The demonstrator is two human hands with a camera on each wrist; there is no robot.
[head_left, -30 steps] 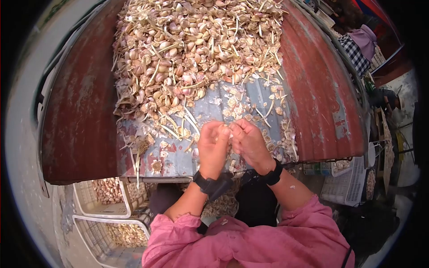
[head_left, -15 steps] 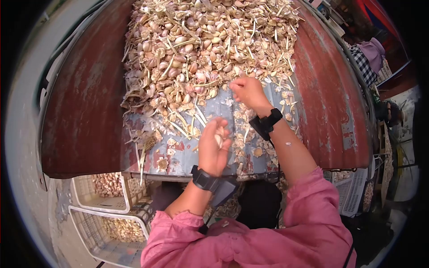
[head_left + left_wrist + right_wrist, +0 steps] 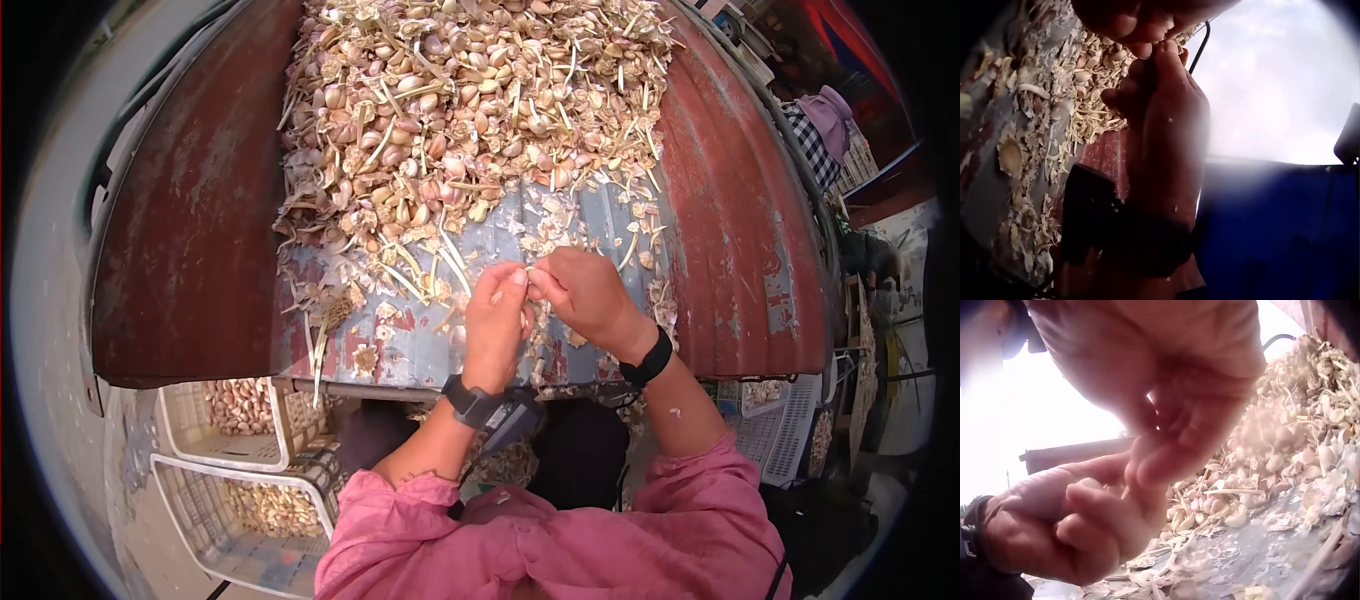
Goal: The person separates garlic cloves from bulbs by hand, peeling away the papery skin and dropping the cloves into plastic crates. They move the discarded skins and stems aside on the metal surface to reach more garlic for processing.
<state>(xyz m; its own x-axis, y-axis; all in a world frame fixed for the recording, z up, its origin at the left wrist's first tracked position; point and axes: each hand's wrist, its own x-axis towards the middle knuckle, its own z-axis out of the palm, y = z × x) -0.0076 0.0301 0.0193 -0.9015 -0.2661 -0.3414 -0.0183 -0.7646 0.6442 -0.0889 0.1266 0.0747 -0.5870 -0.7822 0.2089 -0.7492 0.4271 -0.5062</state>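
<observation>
Over the near part of the metal sheet (image 3: 420, 362), my two hands meet at the fingertips. My left hand (image 3: 492, 325), palm turned up with curled fingers, grips a garlic clove (image 3: 530, 268) that is mostly hidden by the fingers. From the right, my right hand (image 3: 598, 300) bends down and pinches at the same clove with thumb and forefinger. The right wrist view shows the left hand's fingers (image 3: 1094, 519) folded in below the right hand (image 3: 1179, 419). A large heap of garlic cloves (image 3: 450, 110), with dry stalks and skins, lies beyond the hands.
Loose skins and root discs (image 3: 365, 358) are scattered on the sheet, with cut stalks (image 3: 452, 255). Red rusty panels (image 3: 190, 230) flank it. White plastic crates (image 3: 285, 420) with cloves stand below at left; a grey crate (image 3: 790, 430) is at right. A person's checked clothing (image 3: 808, 145) shows far right.
The right hand left the left hand, reached to the heap's edge, then came back to the left hand's fingertips. The left palm, earlier showing pale cloves, has turned and its fingers have closed.
</observation>
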